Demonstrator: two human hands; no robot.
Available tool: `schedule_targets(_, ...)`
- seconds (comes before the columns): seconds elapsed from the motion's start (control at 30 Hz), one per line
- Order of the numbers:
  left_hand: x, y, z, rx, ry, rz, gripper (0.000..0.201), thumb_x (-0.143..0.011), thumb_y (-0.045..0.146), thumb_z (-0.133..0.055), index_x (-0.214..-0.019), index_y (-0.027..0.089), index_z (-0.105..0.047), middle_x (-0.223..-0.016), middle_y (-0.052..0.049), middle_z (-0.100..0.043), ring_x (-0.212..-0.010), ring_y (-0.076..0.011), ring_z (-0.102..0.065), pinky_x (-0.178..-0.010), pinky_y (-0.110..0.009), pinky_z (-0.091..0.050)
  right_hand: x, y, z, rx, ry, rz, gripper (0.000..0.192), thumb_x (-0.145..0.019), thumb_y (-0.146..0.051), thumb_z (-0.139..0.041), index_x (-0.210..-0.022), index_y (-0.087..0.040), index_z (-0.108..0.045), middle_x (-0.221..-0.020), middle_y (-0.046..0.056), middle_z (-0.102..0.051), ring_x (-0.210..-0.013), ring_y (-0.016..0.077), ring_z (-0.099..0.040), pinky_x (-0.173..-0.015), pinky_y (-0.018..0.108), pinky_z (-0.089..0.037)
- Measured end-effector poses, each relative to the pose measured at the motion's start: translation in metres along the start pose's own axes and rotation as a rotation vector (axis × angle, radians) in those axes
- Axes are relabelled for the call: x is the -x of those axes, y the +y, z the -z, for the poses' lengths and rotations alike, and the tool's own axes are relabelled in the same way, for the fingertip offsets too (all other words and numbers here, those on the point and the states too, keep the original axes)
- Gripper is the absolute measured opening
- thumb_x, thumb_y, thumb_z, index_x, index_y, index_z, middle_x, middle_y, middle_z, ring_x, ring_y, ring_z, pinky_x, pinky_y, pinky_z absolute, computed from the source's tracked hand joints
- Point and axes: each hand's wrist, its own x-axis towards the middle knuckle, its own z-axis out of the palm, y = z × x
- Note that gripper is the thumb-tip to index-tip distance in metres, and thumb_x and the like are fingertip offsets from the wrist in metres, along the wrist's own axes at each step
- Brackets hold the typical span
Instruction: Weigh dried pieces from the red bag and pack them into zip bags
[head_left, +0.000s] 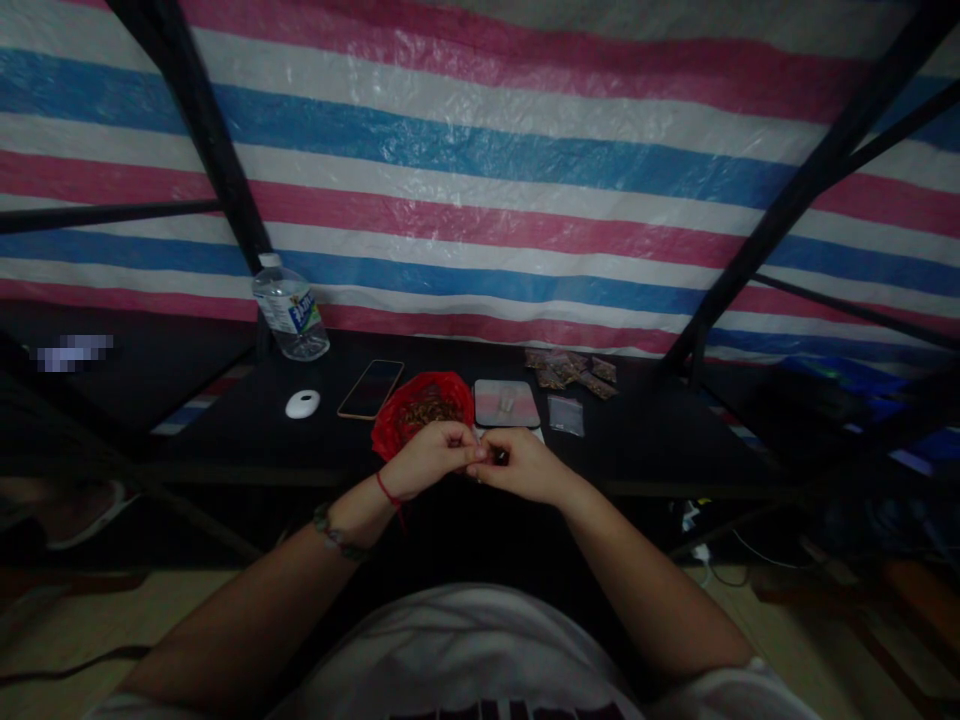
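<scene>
My left hand and my right hand meet at the table's front edge, thumbs and fingers pinched together. Whatever sits between the fingertips is too dark and small to make out. Just behind my left hand lies a red plastic bag, spread open, with small brown dried pieces inside. A small flat scale with a shiny top lies beyond my right hand, and a small pale object shows on it. To its right is a clear zip bag, lying flat.
Several small filled bags lie at the back of the black table. Left of the red bag are a phone, a white mouse-shaped object and a large clear bottle. Dark metal posts frame both sides before a striped sheet.
</scene>
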Motion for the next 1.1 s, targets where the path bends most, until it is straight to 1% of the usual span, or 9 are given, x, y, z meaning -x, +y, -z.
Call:
schedule_targets(0.2,0.002,0.004,0.004,0.037,-0.116,0.003,0.029,-0.071,0.041,-0.072,-0.065,0.014,-0.062,-0.063,-0.001,-0.064,-0.058,-0.0105,-0.059,-0.06,-0.023,-0.049,-0.001,0.001,0.01,-0.25,-0.166,0.067,0.021,-0.086,-0.035,-0.056,-0.088,-0.017,-0.067,-0.084,0.003,-0.068,-0.074,0.0132,-0.061,-0.069,0.024,-0.046)
schedule_targets(0.3,0.003,0.006,0.007,-0.033,-0.152,-0.012,0.03,-0.074,0.042,-0.068,-0.069,0.013,-0.062,-0.069,-0.004,-0.067,-0.061,-0.0119,-0.06,-0.061,-0.024,-0.049,-0.002,0.004,0.015,-0.225,-0.196,0.056,0.028,-0.09,-0.035,-0.049,-0.086,-0.016,-0.069,-0.079,0.003,-0.067,-0.072,0.0129,-0.06,-0.068,0.023,-0.045)
schedule_targets(0.4,0.003,0.004,0.008,-0.165,-0.165,-0.008,0.025,-0.078,0.037,-0.061,-0.07,0.013,-0.061,-0.067,-0.003,-0.065,-0.06,-0.011,-0.059,-0.06,-0.022,-0.047,-0.004,0.007,0.013,-0.075,-0.159,0.052,0.032,-0.089,-0.028,-0.046,-0.069,-0.014,-0.067,-0.063,0.0,-0.061,-0.058,0.0101,-0.052,-0.056,0.02,-0.038)
schedule_targets(0.53,0.002,-0.002,0.005,-0.428,-0.114,0.044,0.015,-0.075,0.025,-0.052,-0.067,0.015,-0.06,-0.055,0.003,-0.056,-0.051,-0.0094,-0.053,-0.051,-0.019,-0.039,-0.006,0.006,0.005,0.243,-0.094,0.028,0.025,-0.077,-0.019,-0.053,-0.055,-0.013,-0.061,-0.05,-0.003,-0.049,-0.047,0.0069,-0.039,-0.048,0.02,-0.025)
schedule_targets(0.67,0.001,-0.002,0.004,-0.707,-0.052,0.085,0.016,-0.07,0.022,-0.049,-0.063,0.015,-0.062,-0.054,0.002,-0.057,-0.052,-0.0112,-0.053,-0.05,-0.02,-0.034,-0.007,0.001,0.003,0.532,-0.064,-0.073,0.02,-0.074,-0.024,-0.056,-0.06,-0.015,-0.068,-0.054,0.001,-0.058,-0.049,0.0089,-0.043,-0.05,0.023,-0.024)
schedule_targets(0.8,0.002,0.0,0.008,-0.917,-0.009,0.071,0.018,-0.07,0.026,-0.05,-0.06,0.016,-0.062,-0.056,0.001,-0.058,-0.055,-0.0123,-0.053,-0.051,-0.022,-0.031,-0.006,-0.001,0.01,0.638,-0.02,-0.223,0.025,-0.078,-0.03,-0.054,-0.068,-0.017,-0.072,-0.062,0.004,-0.066,-0.052,0.0119,-0.05,-0.05,0.024,-0.025)
schedule_targets(0.9,0.005,0.001,0.01,-1.038,-0.007,0.043,0.018,-0.07,0.026,-0.05,-0.058,0.017,-0.06,-0.055,0.0,-0.057,-0.053,-0.0123,-0.051,-0.05,-0.024,-0.029,-0.005,0.002,0.01,0.602,-0.046,-0.231,0.021,-0.077,-0.031,-0.057,-0.067,-0.017,-0.071,-0.062,0.004,-0.066,-0.055,0.0128,-0.053,-0.052,0.024,-0.028)
schedule_targets(1.0,0.008,0.005,0.011,-1.059,-0.014,-0.05,0.018,-0.071,0.023,-0.05,-0.056,0.017,-0.058,-0.054,0.0,-0.057,-0.052,-0.0114,-0.05,-0.052,-0.023,-0.03,-0.006,0.009,0.008,0.41,-0.041,-0.161,0.022,-0.081,-0.032,-0.056,-0.071,-0.017,-0.068,-0.067,0.002,-0.065,-0.061,0.0128,-0.055,-0.058,0.023,-0.036)
schedule_targets(1.1,0.01,0.013,0.015,-0.989,-0.054,-0.164,0.019,-0.073,0.02,-0.049,-0.057,0.016,-0.059,-0.055,0.0,-0.058,-0.053,-0.0104,-0.05,-0.054,-0.021,-0.034,-0.009,0.019,0.009,0.075,0.08,-0.048,0.027,-0.088,-0.039,-0.051,-0.093,-0.019,-0.068,-0.093,0.004,-0.068,-0.087,0.0161,-0.06,-0.078,0.027,-0.044)
